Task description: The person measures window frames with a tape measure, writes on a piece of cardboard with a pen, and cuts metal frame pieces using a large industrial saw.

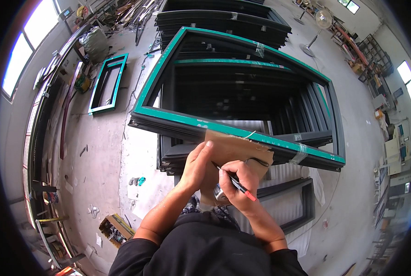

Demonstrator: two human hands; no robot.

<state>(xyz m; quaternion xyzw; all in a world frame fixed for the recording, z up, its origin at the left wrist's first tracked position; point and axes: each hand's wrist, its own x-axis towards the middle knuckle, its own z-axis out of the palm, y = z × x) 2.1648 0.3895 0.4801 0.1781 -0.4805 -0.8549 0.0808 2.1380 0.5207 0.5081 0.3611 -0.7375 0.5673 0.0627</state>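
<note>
A torn sheet of brown cardboard (235, 148) lies in front of my body, against the near edge of a green-faced black frame (205, 124). My left hand (196, 166) grips the cardboard's left edge, thumb on top. Over its lower right part, my right hand (240, 180) is closed around a black pen with a red end (240, 187). The pen's tip points up and left at the cardboard. A silver rounded object (219, 193) shows beside my right hand; I cannot tell whether the hand also holds it. A dark loop pokes out past the knuckles.
Dark frames (279, 108) are stacked under the green one, with another stack (214, 20) beyond. A smaller green frame (108, 83) lies on the left floor. An open carton (118, 228) sits lower left. A pedestal fan (323, 20) stands far right.
</note>
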